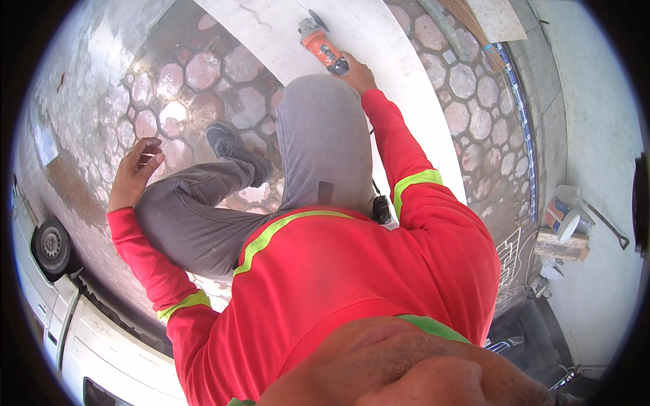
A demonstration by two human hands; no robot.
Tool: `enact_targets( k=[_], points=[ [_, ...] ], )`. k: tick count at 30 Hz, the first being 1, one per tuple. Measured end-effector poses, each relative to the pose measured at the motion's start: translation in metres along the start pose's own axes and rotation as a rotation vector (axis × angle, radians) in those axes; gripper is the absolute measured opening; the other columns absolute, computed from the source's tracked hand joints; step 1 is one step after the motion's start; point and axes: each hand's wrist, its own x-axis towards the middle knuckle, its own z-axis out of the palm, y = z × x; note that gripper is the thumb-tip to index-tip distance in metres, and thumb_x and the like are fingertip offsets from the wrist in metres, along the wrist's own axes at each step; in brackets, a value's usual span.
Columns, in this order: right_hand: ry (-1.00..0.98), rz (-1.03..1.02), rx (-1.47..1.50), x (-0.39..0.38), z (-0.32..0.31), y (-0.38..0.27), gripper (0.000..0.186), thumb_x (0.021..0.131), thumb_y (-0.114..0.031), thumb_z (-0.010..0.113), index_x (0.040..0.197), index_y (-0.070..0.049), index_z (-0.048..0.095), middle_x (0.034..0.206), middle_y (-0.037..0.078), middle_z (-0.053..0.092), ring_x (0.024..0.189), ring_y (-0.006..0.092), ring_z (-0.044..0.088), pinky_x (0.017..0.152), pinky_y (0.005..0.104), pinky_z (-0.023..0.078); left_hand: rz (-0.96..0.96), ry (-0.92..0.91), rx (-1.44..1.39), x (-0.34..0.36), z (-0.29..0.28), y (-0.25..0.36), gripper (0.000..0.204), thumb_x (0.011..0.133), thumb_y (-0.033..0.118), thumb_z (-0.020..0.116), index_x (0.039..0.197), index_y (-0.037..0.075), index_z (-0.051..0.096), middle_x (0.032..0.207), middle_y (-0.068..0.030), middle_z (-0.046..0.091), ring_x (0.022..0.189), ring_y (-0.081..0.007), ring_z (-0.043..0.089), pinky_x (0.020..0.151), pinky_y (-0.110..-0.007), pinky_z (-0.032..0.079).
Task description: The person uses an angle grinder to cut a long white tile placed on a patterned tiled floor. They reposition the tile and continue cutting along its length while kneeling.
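Observation:
My right hand [359,73] is closed round the dark rear end of an orange angle grinder [321,47]. The grinder's disc and metal head point toward the far side, over a long white panel [420,122] that runs past my right leg. My left hand [137,172] hovers beside my bent left knee, its fingers loosely curled and apart with nothing visible in them. Part of the right hand's grip is hidden behind the grinder and the back of the hand.
Hexagonal paving [203,71] surrounds the panel. A white vehicle [51,247] stands at the left. To the right are long boards [474,27], a blue-and-white strip [523,115] and a bucket [565,216] with a long-handled tool [607,224]. A black object [381,209] lies by my right hip.

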Motion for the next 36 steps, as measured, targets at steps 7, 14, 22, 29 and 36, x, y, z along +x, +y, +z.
enact_targets(
  k=[7, 14, 22, 29, 36],
  points=[
    [-0.03, 0.027, 0.042, -0.011, -0.008, 0.003, 0.088, 0.072, -0.047, 0.08, 0.147, -0.015, 0.047, 0.109, 0.018, 0.073, 0.099, 0.0342, 0.071, 0.088, 0.0422, 0.054, 0.013, -0.003, -0.012, 0.004, 0.003, 0.0, 0.037, 0.097, 0.027, 0.067, 0.125, 0.004, 0.058, 0.107, -0.0115, 0.068, 0.092, -0.0192, 0.067, 0.083, -0.033, 0.051],
    [0.037, -0.023, -0.036, -0.011, -0.006, 0.016, 0.084, 0.074, -0.046, 0.077, 0.147, -0.015, 0.048, 0.098, 0.016, 0.074, 0.078, 0.0297, 0.073, 0.075, 0.041, 0.056, 0.029, -0.01, -0.032, 0.007, 0.005, 0.009, 0.037, 0.098, 0.028, 0.067, 0.125, 0.005, 0.059, 0.107, -0.0114, 0.068, 0.092, -0.019, 0.067, 0.083, -0.033, 0.051],
    [-0.011, 0.017, -0.01, -0.013, -0.013, 0.017, 0.088, 0.074, -0.049, 0.075, 0.148, -0.013, 0.046, 0.101, 0.017, 0.074, 0.077, 0.0297, 0.073, 0.072, 0.0399, 0.056, 0.021, -0.013, 0.01, 0.008, 0.008, 0.013, 0.037, 0.098, 0.026, 0.067, 0.126, 0.005, 0.058, 0.106, -0.0117, 0.068, 0.092, -0.0186, 0.068, 0.083, -0.033, 0.052],
    [0.005, -0.008, -0.045, -0.023, -0.009, 0.034, 0.093, 0.075, -0.06, 0.072, 0.15, -0.013, 0.044, 0.098, 0.018, 0.074, 0.077, 0.0309, 0.073, 0.072, 0.0404, 0.057, 0.024, -0.017, -0.014, 0.008, 0.01, 0.015, 0.04, 0.097, 0.029, 0.067, 0.128, 0.005, 0.058, 0.108, -0.0121, 0.068, 0.094, -0.0202, 0.068, 0.085, -0.034, 0.052],
    [-0.017, 0.012, -0.03, -0.03, -0.011, 0.039, 0.088, 0.077, -0.062, 0.069, 0.147, -0.013, 0.046, 0.088, 0.017, 0.074, 0.069, 0.0283, 0.073, 0.066, 0.0399, 0.057, 0.009, -0.019, 0.036, 0.007, 0.01, 0.017, 0.039, 0.097, 0.028, 0.067, 0.127, 0.005, 0.058, 0.109, -0.012, 0.068, 0.095, -0.0198, 0.067, 0.085, -0.034, 0.051]
  ],
)
